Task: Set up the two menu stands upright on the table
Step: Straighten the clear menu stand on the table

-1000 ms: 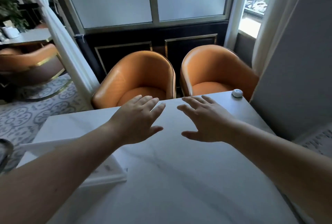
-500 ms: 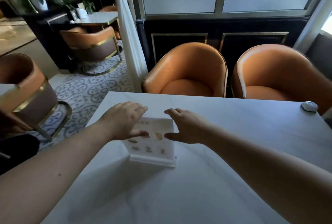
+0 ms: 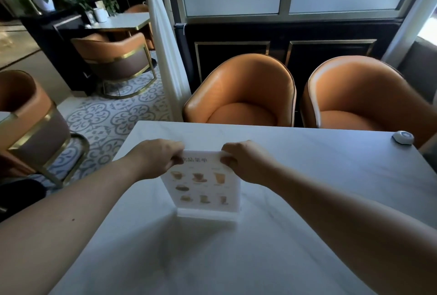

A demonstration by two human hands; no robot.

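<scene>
the menu stand (image 3: 203,186) stands on its clear base near the middle of the table (image 3: 307,200), printed face toward the near edge. the left hand (image 3: 157,157) pinches its top left corner, the right hand (image 3: 246,161) pinches the top right. only one stand is in view. the risk i see: uneven pull at the top corners could tip or skid the light stand on the smooth marble, toward the call button (image 3: 402,137) at far right.

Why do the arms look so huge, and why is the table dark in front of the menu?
Head view: the wide-angle lens stretches whatever sits near the frame's edges, so the forearms balloon. Daylight comes from the windows behind the chairs, so the menu stand, gripped by the left hand and right hand, shades the table.
</scene>
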